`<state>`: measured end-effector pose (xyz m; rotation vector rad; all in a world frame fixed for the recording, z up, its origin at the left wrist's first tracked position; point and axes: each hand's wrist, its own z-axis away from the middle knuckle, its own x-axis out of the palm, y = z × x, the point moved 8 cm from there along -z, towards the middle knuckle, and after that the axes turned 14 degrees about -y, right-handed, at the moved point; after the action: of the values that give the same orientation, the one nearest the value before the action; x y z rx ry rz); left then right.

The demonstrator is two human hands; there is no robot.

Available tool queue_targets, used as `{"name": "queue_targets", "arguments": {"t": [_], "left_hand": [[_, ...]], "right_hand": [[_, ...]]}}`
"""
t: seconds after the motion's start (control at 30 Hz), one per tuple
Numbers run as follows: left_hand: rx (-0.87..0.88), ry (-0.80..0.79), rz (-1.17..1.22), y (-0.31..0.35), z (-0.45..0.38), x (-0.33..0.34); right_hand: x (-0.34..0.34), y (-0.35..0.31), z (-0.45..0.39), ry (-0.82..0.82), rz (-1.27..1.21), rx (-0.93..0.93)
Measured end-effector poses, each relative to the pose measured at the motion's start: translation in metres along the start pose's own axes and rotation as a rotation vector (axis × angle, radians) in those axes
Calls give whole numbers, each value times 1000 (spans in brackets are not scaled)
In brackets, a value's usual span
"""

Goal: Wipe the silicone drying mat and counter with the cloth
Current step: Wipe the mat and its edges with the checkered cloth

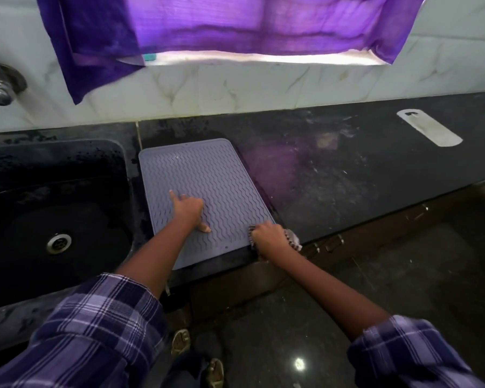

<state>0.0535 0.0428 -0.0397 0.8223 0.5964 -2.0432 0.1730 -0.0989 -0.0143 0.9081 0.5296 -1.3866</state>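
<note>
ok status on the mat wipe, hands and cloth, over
Left hand flat on the mat, pinning it. Right hand shut on the cloth at the mat's near right corner. Counter streaky; white object far right.

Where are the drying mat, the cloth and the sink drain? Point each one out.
drying mat [207,175]: head view, bare ridged middle.
cloth [293,240]: head view, bunched edge showing beside the right hand.
sink drain [58,243]: head view, metal strainer centre.
</note>
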Motion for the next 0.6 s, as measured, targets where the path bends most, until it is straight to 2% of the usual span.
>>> {"name": "queue_targets", "arguments": {"t": [0.1, 0.17, 0.27, 0.33, 0.37, 0.4, 0.47, 0.53, 0.6], "left_hand": [[11, 16, 30, 0, -2, 2], [26, 8, 45, 1, -1, 1], [18, -45, 69, -3, 2, -2], [57, -10, 158, -7, 4, -15], [134, 47, 315, -8, 5, -25], [253, 101, 579, -8, 8, -36], [475, 120, 1113, -10, 17, -51], [561, -75, 1327, -5, 21, -53], [634, -303, 1467, 3, 25, -49]], "right_hand": [[-23, 43, 1, 35, -57, 145], [-50, 64, 3, 153, -205, 167], [-75, 87, 0, 268, -721, 128], [-77, 85, -10, 186, -1186, 12], [-76, 77, -15, 105, -1390, -71], [-76, 66, -18, 6, -1525, -171], [-75, 44, -23, -175, -1663, -356], [-74, 32, -30, -299, -1781, -483], [-73, 29, -37, -350, -1847, -541]]}}
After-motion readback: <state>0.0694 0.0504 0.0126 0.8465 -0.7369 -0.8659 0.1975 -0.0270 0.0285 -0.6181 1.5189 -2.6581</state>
